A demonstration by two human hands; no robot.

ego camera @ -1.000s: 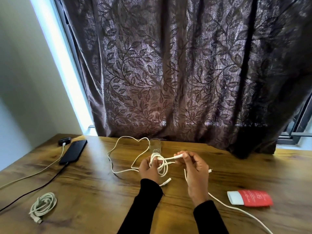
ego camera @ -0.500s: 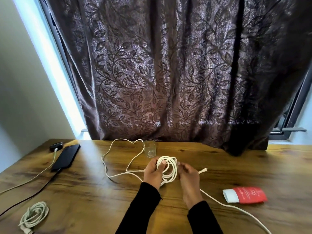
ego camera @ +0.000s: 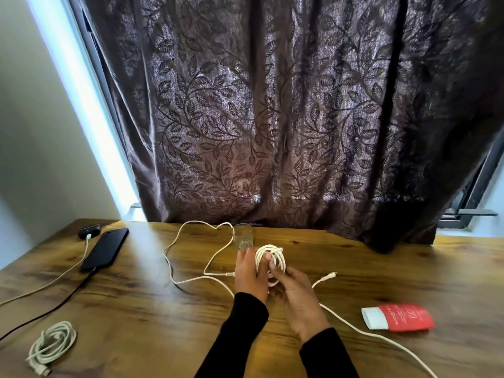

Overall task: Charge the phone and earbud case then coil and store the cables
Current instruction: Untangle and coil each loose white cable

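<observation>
White cable coil (ego camera: 273, 258) between left hand (ego camera: 250, 272) and right hand (ego camera: 296, 290)

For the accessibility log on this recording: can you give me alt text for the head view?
Two hands, left and right, hold a partly wound white cable coil above a wooden table, its loose length trailing both ways. At far left a black phone and earbud case are plugged in; a finished coil, a glass and a red tube lie nearby.

White cable coil (ego camera: 275, 255) between both hands
</observation>
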